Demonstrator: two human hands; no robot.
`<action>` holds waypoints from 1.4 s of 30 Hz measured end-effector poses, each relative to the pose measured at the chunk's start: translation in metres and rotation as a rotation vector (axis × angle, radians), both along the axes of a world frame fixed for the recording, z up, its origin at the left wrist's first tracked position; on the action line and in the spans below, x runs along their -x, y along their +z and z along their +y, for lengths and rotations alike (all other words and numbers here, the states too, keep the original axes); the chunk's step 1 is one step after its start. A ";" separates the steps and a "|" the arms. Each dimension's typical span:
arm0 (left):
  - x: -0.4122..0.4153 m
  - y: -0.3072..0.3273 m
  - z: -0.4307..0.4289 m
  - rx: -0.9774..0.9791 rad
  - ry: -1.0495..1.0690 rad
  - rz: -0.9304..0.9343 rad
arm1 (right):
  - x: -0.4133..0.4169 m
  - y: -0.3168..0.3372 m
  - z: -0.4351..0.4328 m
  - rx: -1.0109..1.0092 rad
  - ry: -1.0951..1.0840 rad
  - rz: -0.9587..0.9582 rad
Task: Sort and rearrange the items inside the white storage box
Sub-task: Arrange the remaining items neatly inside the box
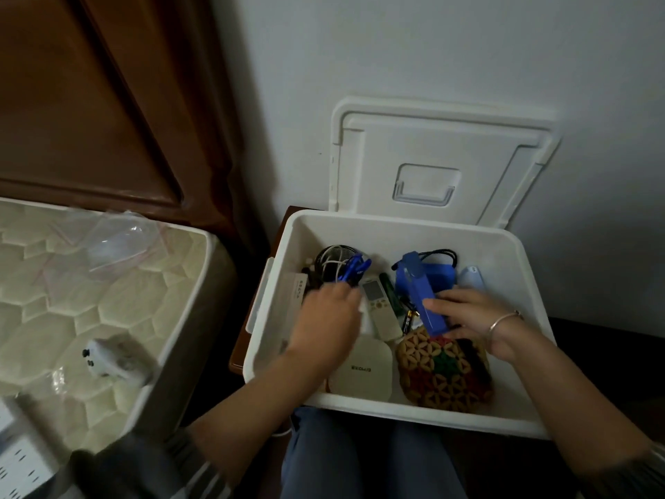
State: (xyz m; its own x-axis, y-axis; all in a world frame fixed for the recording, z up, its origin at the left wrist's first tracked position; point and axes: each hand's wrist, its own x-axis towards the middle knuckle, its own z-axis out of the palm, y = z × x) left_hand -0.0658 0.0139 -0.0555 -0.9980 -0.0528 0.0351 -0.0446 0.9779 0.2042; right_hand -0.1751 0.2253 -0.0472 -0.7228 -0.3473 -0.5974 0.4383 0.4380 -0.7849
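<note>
Box (396, 405) is open, with the lid (431, 156) propped on the wall behind. The right hand (475, 318) is in the box's right half, its grip pinching the near end of a blue bar (419, 289), thumb over and fingers under. The bar's long axis runs away from the person and tilts a bit left, with the far end toward the back. The left hand (324, 322) is blurred over the remote (378, 300), so I cannot tell its grip. Blue clips (354, 268) and cables (331, 257) lie just beyond it, back-left. A woven mat (442, 369) and a white pad (363, 369) sit at the front. The left hand is nearer the clips, so the next reach probably goes forward.
</note>
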 end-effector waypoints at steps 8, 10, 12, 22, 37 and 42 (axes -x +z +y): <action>0.062 -0.042 0.047 -0.004 -0.006 -0.479 | 0.008 -0.015 0.005 0.042 -0.171 0.062; 0.069 -0.052 0.055 0.008 0.015 -0.510 | 0.010 -0.018 0.007 0.026 -0.193 0.066; 0.073 -0.061 0.060 0.008 0.025 -0.521 | 0.012 -0.020 0.006 0.017 -0.196 0.068; 0.079 -0.076 0.058 0.025 -0.011 -0.451 | 0.015 -0.022 0.005 -0.018 -0.172 0.102; 0.081 -0.071 0.049 -0.033 0.038 -0.384 | 0.006 0.000 0.023 0.088 -0.175 0.215; 0.098 -0.057 0.059 -0.353 0.072 0.073 | 0.006 0.014 0.021 0.310 -0.210 0.332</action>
State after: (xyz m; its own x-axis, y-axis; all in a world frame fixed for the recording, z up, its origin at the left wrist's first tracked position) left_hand -0.1640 0.0724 -0.1125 -0.9868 -0.1448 0.0728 -0.0840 0.8413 0.5340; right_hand -0.1806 0.2464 -0.0332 -0.9299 -0.2986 -0.2147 0.1962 0.0909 -0.9763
